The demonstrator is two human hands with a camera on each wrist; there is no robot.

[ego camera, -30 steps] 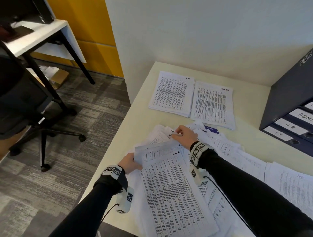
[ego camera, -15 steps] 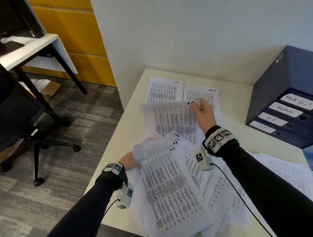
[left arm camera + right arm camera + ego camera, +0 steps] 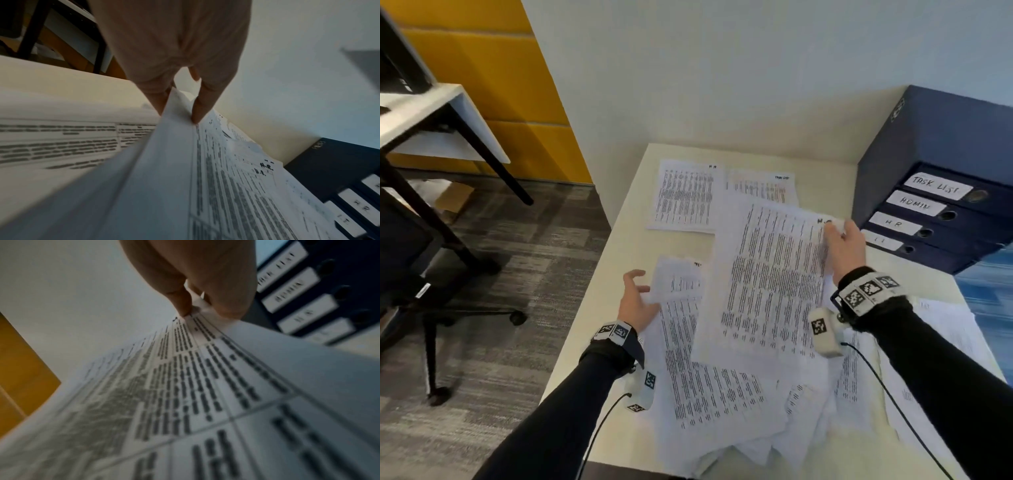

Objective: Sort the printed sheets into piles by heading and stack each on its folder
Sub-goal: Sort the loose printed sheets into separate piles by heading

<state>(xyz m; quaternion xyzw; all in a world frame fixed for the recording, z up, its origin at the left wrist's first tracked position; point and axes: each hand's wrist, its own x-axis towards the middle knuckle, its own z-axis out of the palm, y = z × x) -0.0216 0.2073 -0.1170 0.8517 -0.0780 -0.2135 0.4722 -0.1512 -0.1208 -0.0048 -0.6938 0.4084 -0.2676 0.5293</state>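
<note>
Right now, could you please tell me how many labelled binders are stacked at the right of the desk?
4, stacked flat, spines facing us: TASK LIST binder on top, ADMIN binder beneath it, then HR binder, and the lowest binder, its label unreadable. More may lie hidden beyond the frame's right edge.

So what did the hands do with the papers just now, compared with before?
The right hand picked one sheet off the messy heap, carried it toward the far piles, then swung it right toward the binders, pinching its corner. The left hand lifted, holding a heap sheet's edge. The HR pile and task list pile stayed put.
</note>
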